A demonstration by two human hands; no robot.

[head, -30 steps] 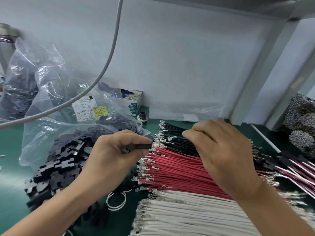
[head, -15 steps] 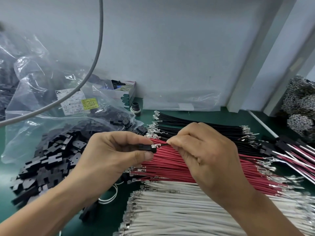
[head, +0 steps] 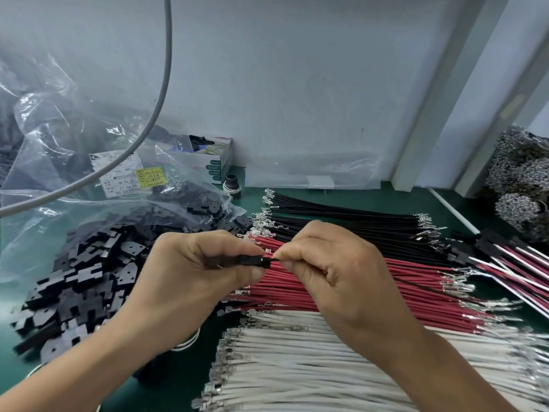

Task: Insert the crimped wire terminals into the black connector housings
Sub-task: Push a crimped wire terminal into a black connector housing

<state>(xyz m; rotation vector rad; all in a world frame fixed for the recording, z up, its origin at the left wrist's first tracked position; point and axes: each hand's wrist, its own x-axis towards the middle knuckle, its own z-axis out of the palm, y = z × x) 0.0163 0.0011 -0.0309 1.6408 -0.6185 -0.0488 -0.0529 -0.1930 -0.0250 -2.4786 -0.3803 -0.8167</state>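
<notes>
My left hand (head: 193,272) pinches a small black connector housing (head: 252,260) between thumb and fingers, above the wire rows. My right hand (head: 335,278) grips a black wire (head: 274,259) at its tip; the wire's end meets the housing's right opening and its terminal is hidden. The wire trails right behind my hand, over the red wires (head: 416,285). Below my hands lie rows of black wires (head: 341,221), red wires and white wires (head: 297,367), all with metal terminals at their ends. A heap of loose black housings (head: 83,278) lies to the left.
A clear plastic bag (head: 59,173) with a label spills housings at the left. A grey cable (head: 154,114) hangs across it. A small box (head: 212,160) and a black cap (head: 233,184) stand by the wall. Finished assemblies (head: 505,260) and terminal bundles (head: 523,179) sit at the right.
My right hand lifted a black wire from the row and brought its terminal to the housing in my left hand; the exposed terminal seen before has now gone into the housing.
</notes>
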